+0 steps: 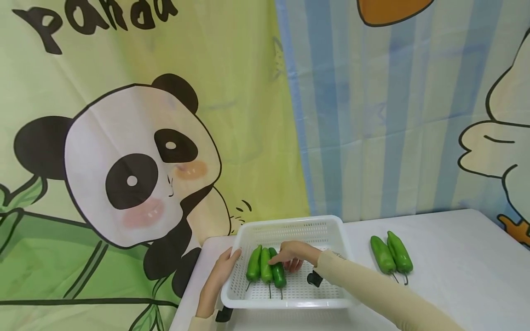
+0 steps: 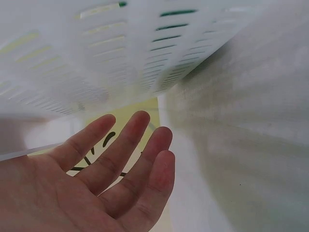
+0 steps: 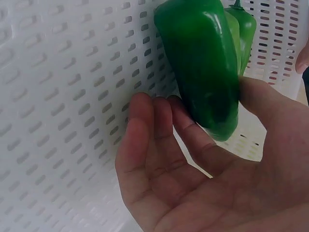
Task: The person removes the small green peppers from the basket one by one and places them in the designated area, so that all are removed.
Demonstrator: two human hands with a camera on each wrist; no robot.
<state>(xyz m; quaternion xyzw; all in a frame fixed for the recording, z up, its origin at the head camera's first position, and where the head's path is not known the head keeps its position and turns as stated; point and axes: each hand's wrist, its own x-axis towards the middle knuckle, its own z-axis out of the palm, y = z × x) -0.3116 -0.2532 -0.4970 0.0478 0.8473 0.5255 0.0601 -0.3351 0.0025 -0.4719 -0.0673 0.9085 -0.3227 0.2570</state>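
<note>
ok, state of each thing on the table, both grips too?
White basket: upright, partly filled
Three peppers inside: stems on, side by side
Two peppers outside: stems on, lying together
Left grip: thumb over basket's left edge
Right grip: pinching rightmost inside pepper

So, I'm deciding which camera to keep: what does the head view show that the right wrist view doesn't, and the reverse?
Only the head view shows two green peppers on the table and the printed panda. Only the right wrist view shows the palm of the right hand. Both show the white basket, its three peppers and that hand pinching the darkest pepper.
</note>
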